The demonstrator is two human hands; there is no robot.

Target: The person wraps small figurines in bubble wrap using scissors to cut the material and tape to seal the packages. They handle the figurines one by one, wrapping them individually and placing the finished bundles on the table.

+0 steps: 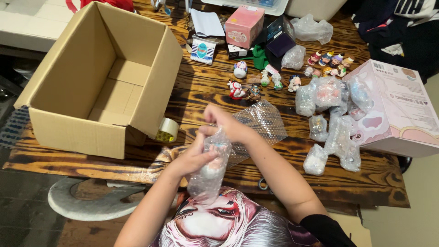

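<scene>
The open cardboard box (98,77) on the left is plain tan inside and out. The wooden counter (201,87) is dark brown, streaked with scorched black grain. Near the box lies a roll of clear tape (168,130) with a yellowish core. At the far side stands a pink square carton (244,26), and at the right a large pale pink-and-white box (402,107). The bubble-wrap sheet (260,126) is clear with a dotted pattern. The clear-wrapped small figure (212,167) in the hands shows pale blue and cream. The near shirt (224,224) bears a white-haired printed face.
</scene>
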